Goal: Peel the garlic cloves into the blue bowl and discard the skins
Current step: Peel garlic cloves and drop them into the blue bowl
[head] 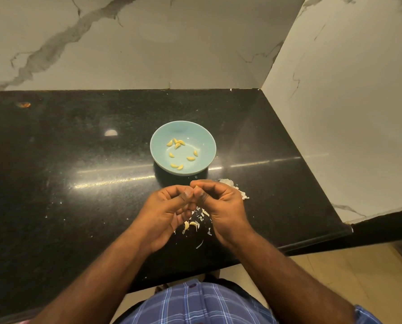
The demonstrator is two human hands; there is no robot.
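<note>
A blue checked shirt (pixel 202 302) fills the bottom of the view, and two bare forearms reach from it over the near edge of the desk (pixel 66 160). The fingers (pixel 187 195) of the left hand (pixel 169 211) are curled inward, thumb tip pressed forward; those of the right hand (pixel 221 202) are curled to meet them, so that the fingertips of both hands touch at one spot. Something small is pinched there, judged to be a garlic clove under peeling, though the clove itself is hidden by the fingertips and cannot be confirmed.

Beneath and between the hands, near the desk's front edge, a litter of papery skins (pixel 201 215) is scattered, with two pale cloves (pixel 190 225) lying among it; whether these are peeled cannot be told. More white skin (pixel 232 187) shows just beyond the right hand. Further back, toward the middle of the desk, the blue bowl (pixel 159 141) stands with about ten peeled cloves (pixel 177 144) spread over its bottom.

The step in hand is judged to be the stripping of one clove, with the task well under way but unfinished: skins are not yet discarded. The next move calls for the skin to be pulled free, the bare clove carried forward and dropped into the bowl, and the loose skins kept out of it.
</note>
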